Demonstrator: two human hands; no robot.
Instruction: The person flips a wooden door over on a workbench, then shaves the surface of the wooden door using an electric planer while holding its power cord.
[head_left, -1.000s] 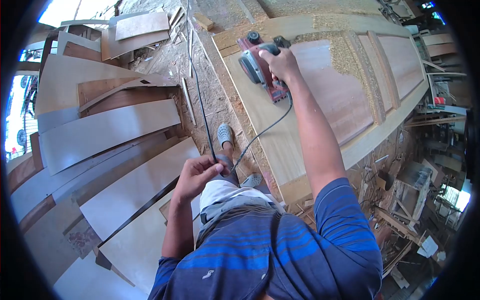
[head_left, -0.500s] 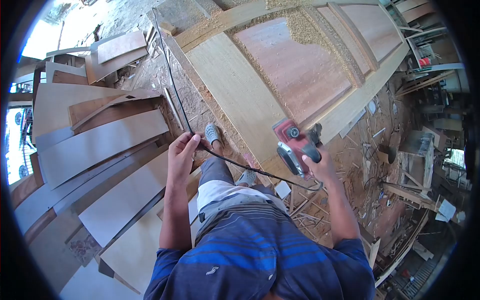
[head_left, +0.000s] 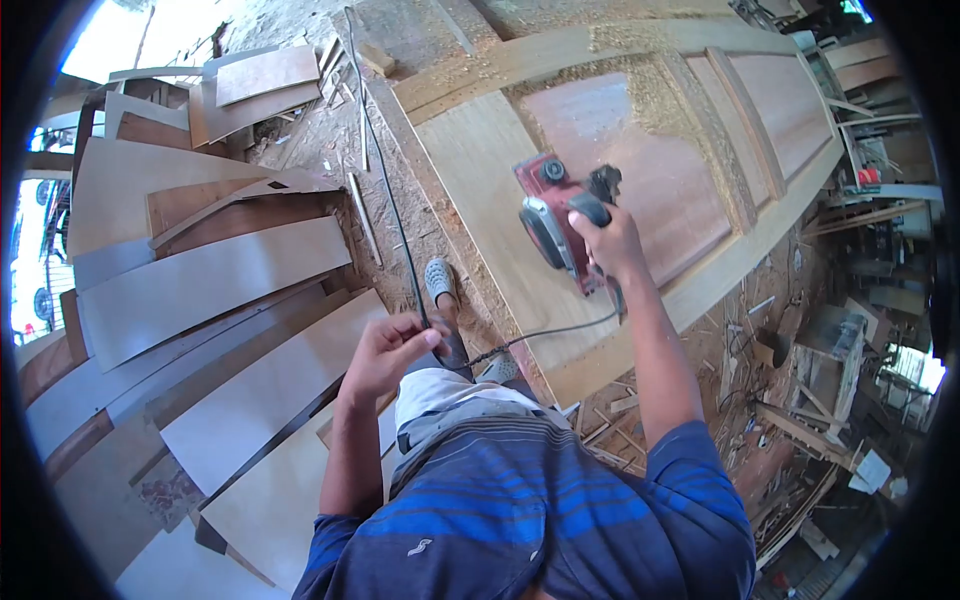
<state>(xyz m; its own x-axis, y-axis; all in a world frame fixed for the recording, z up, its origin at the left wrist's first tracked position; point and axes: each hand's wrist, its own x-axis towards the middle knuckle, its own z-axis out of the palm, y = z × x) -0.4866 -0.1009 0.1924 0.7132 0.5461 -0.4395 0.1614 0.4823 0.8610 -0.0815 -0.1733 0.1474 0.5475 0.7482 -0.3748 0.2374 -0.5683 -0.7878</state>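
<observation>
My right hand (head_left: pixel 612 243) is wrapped round the black handle of a red electric hand planer (head_left: pixel 556 222). The planer is over the pale wooden frame of a large panelled door (head_left: pixel 478 165); whether its sole touches the wood I cannot tell. From the planer's rear a black power cord (head_left: pixel 548 331) loops back to my left hand (head_left: pixel 392 352), then runs on up the floor to the top of the view. Pinched fingers of the left hand hold that cord at waist height. Wood shavings (head_left: pixel 655 100) lie thick on the door's recessed panel and rails.
Stacked plywood sheets and boards (head_left: pixel 215 270) fill the left side. Wood scraps (head_left: pixel 615 425) litter the ground by the door's near end. A cluttered wooden bench (head_left: pixel 830 345) stands at the right. My shoe (head_left: pixel 440 280) is beside the door's left edge.
The planer has moved up and left, from the door's near end to over its frame. My left hand has come lower and to the right, with the cord still in it.
</observation>
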